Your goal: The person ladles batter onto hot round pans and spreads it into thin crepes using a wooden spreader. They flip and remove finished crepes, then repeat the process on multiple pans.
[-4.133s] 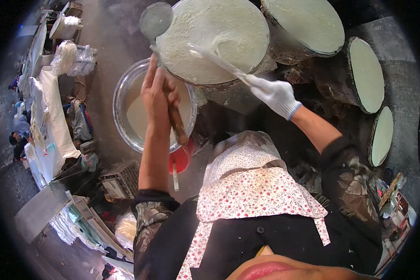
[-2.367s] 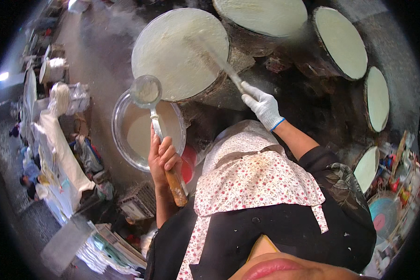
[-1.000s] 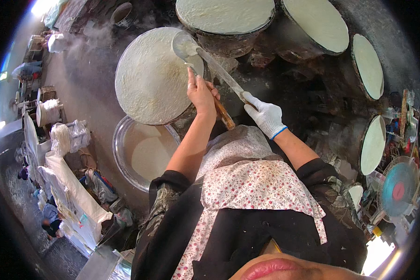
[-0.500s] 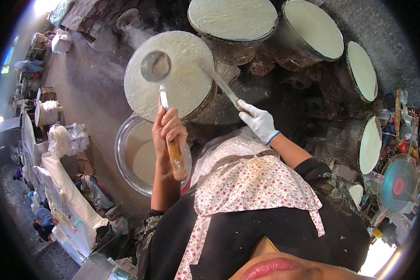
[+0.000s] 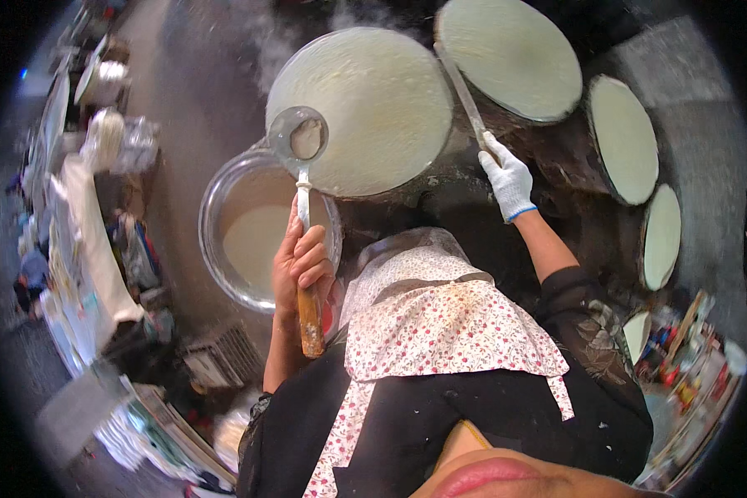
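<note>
The gloved right hand (image 5: 508, 181), fingers round a stick (image 5: 463, 94), has swung it off the nearest pale round (image 5: 365, 108) to the next round's (image 5: 510, 60) edge, leaving the first free; the left hand's (image 5: 305, 259) fingers wrap a ladle (image 5: 307, 139) near its rim.

The ladle (image 5: 305, 197) had a dull metal bowl (image 5: 283, 134) and a worn, slightly glossy wooden handle (image 5: 310, 325). The knitted cloth glove (image 5: 508, 183) looked matt; the material of the flat stick (image 5: 463, 90) could not be told. The basin (image 5: 210, 242) shone, glossy and smooth. The pale layer (image 5: 363, 109) looked moist and faintly rough, the apron (image 5: 456, 332) soft, matt cloth.
</note>
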Demonstrator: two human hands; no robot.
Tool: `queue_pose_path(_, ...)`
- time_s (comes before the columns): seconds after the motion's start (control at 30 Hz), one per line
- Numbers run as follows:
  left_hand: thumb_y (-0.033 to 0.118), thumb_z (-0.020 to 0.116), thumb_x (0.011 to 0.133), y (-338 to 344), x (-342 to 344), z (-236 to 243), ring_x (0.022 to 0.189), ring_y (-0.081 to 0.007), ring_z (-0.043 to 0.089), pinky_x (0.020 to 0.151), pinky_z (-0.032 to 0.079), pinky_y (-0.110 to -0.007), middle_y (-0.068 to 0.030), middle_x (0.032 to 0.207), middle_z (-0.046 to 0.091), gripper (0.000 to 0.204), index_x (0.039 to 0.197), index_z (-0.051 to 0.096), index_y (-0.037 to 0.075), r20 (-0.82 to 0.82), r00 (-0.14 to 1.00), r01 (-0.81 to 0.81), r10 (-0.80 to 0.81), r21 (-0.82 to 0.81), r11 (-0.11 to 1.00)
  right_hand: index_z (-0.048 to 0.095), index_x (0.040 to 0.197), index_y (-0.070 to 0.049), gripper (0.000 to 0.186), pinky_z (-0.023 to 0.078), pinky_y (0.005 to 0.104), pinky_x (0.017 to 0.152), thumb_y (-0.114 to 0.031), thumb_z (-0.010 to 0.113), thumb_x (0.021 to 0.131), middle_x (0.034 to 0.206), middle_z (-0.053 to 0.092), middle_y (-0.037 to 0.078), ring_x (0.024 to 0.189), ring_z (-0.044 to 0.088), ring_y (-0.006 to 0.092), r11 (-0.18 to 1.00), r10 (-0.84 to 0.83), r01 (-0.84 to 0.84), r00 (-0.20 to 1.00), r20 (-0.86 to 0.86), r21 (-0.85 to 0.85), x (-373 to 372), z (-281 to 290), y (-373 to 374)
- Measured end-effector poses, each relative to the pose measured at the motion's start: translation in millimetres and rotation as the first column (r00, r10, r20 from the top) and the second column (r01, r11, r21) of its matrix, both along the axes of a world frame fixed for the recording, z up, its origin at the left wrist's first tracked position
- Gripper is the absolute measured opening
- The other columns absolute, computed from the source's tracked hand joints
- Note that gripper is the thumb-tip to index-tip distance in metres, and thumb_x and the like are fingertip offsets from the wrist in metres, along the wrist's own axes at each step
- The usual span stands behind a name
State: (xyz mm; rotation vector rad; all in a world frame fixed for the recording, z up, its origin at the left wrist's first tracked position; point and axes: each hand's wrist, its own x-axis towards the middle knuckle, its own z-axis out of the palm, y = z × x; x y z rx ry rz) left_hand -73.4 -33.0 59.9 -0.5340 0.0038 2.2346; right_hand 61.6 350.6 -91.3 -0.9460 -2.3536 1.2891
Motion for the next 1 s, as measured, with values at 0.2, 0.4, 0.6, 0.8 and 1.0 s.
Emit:
queue_pose_path(0.2,0.023,0.03,0.12,-22.3,12.3,0.8,0.048,-0.0052,0.041,0.037,0.045,-0.021,-0.001,0.078,0.042,0.048,0.168,0.028,0.018,-0.044,0.976,-0.216,0.213,-0.084,0.973,0.061,0.147,-0.011,0.055,0.058,0.0393,0.094,-0.028,0.071,0.095,0.127,0.072,0.025,0.113,0.074,0.0323,0.897,0.383,-0.375,0.924,0.013,0.233,-135.7,51.5,-24.4)
queue_pose_path(0.4,0.023,0.029,0.12,-44.2,48.7,0.2,0.046,-0.0036,0.04,0.036,0.046,-0.02,-0.0002,0.077,0.04,0.047,0.167,0.032,0.018,-0.088,0.888,-0.459,0.451,-0.187,0.868,0.067,0.109,-0.011,0.019,0.056,0.055,0.073,-0.024,0.058,0.1,0.087,0.074,0.021,0.083,0.073,0.0413,0.5,0.709,-0.671,0.68,0.187,0.547,-333.2,41.8,-110.5)
queue_pose_path(0.6,0.024,0.033,0.119,-53.0,85.0,7.0,0.044,-0.0019,0.039,0.035,0.043,-0.018,0.0011,0.074,0.04,0.047,0.166,0.033,0.02,-0.027,0.808,-0.567,0.588,-0.303,0.766,0.077,0.093,-0.017,0.016,0.052,0.0515,0.077,-0.022,0.061,0.093,0.088,0.08,0.012,0.084,0.078,0.0337,0.18,0.793,-0.769,0.482,0.372,0.614,-456.0,-7.7,-187.7)
queue_pose_path(0.8,0.025,0.036,0.119,-64.9,99.5,7.6,0.042,-0.0009,0.038,0.034,0.041,-0.016,0.0023,0.071,0.039,0.043,0.162,0.04,0.018,-0.012,0.776,-0.6,0.63,-0.318,0.734,0.076,0.093,-0.015,0.019,0.05,0.0512,0.083,-0.018,0.058,0.093,0.081,0.078,0.011,0.079,0.077,0.0307,0.073,0.803,-0.739,0.442,0.4,0.67,-454.4,-39.1,-177.9)
queue_pose_path(1.0,0.024,0.033,0.119,-81.1,85.4,0.3,0.043,-0.0007,0.037,0.034,0.042,-0.016,0.0019,0.074,0.041,0.044,0.162,0.042,0.018,-0.042,0.829,-0.544,0.557,-0.29,0.788,0.078,0.11,-0.021,0.029,0.045,0.0564,0.099,-0.014,0.055,0.095,0.102,0.078,0.012,0.105,0.074,0.0284,0.184,0.861,-0.608,0.479,0.172,0.772,-443.8,-25.4,-171.8)
